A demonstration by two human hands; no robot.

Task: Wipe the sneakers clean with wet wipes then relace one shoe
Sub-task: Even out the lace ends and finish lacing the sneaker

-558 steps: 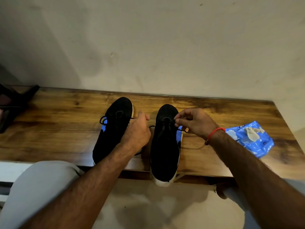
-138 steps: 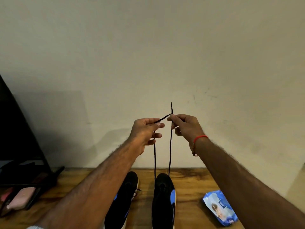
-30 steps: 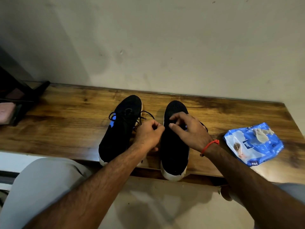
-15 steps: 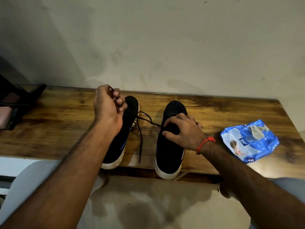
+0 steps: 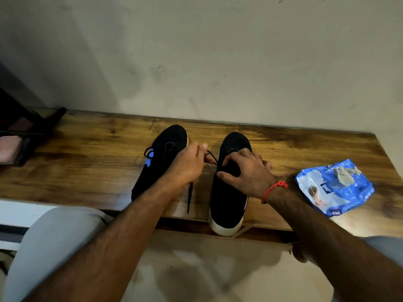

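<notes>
1. The left sneaker [image 5: 160,162] was seen at about 9 o'clock of its mate on the worktop [image 5: 87,162], its bow apparently tied; no relacing seemed needed there.
2. The left hand [image 5: 187,165] was closed, its grip pinching the black lace [image 5: 212,158], whose free end trailed towards 6 o'clock.
3. The right sneaker [image 5: 229,201] was steadied by the right hand [image 5: 246,171], fingers curled over its eyelets; the lacing was judged unfinished.
4. The wipes pack [image 5: 333,188] lay at 3 o'clock, a used wipe on it; wiping was judged done.
</notes>
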